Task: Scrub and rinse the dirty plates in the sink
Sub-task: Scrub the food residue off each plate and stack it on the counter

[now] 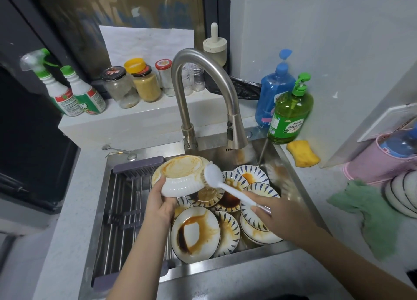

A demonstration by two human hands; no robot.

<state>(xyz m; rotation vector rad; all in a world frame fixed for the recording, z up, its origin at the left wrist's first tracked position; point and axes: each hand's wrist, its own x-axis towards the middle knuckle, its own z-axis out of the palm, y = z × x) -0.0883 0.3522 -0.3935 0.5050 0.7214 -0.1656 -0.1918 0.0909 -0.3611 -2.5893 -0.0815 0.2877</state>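
Observation:
My left hand (160, 201) grips a white ribbed dish (180, 175) by its near rim and holds it tilted above the sink (291, 177). Orange sauce streaks its inside. My right hand (276, 214) is closed on the handle of a white dish brush (215, 175), whose head touches the dish's right rim. Below them, several dirty plates (195, 232) with blue leaf edging and brown sauce stains lie piled in the basin. The steel faucet (234, 130) hangs over the sink's back; no water stream shows.
A roll-up drying rack (126, 209) covers the sink's left part. Green soap bottle (291, 112), blue bottle (274, 89) and yellow sponge (303, 153) stand at back right. A green cloth (372, 214) and stacked bowls (401, 196) lie right. Jars and spray bottles line the ledge.

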